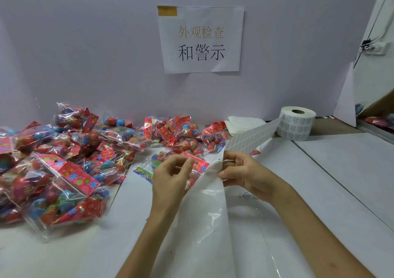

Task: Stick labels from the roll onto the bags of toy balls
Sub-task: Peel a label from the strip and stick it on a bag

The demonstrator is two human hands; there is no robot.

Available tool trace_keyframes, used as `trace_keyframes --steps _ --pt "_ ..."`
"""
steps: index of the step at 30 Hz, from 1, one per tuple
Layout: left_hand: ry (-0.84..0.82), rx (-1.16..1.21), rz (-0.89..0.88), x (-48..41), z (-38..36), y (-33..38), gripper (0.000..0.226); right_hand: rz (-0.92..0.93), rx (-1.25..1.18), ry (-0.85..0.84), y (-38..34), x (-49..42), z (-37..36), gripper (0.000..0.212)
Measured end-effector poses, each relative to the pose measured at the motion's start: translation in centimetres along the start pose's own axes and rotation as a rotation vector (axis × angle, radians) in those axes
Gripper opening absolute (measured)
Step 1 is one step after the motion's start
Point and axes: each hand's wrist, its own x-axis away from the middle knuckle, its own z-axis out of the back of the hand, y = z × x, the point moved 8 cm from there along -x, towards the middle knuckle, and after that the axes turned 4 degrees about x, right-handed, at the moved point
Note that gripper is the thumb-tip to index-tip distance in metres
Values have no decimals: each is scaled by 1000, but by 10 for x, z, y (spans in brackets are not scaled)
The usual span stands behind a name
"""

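Note:
A white label roll [296, 123] stands at the back right, and its strip [251, 136] runs down to my hands. My right hand [245, 172] pinches the strip where the emptied backing paper [204, 213] hangs toward me. Just left of the strip, my left hand [170, 176] hovers with thumb and forefinger curled close together; whether they hold a label I cannot tell. One bag of toy balls [168, 160] lies under my hands. Several more bags [53, 167] are heaped on the left of the table.
A paper sign [200, 40] with printed characters hangs on the back wall. Folded white sheets [243, 123] lie beside the roll. White paper covers the table [332, 171] on the right. A white panel [346, 98] leans at the far right.

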Motion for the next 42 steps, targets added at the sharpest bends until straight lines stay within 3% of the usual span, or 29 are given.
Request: trace_keyframes --steps 5,14,21,24,28,30,32,36,39,42 --pt "-203 -135 -63 7 -22 8 10 9 2 -26 0 1 -3 48" --pt "-211 13 101 8 -20 0 7 23 10 -31 -2 1 -4 37" --pt "-222 116 212 8 -21 -10 14 25 2 -44 -4 2 -7 44" --pt "-150 122 216 7 -15 -13 13 24 14 -26 -3 3 -4 42" --pt "181 296 209 -1 22 -18 7 12 31 16 -2 3 3 40" --pt "239 387 180 -4 32 -16 8 52 18 17 -8 5 3 28" --pt "182 397 145 -5 27 -9 10 117 -75 114 -16 4 9 9" --pt "42 311 77 -1 4 0 23 270 -277 679 -19 23 60 21" --pt "7 176 -32 0 -1 5 35 431 -34 944 -34 46 78 19" --pt "-23 32 -161 5 -6 14 47 564 223 1013 -51 57 63 15"
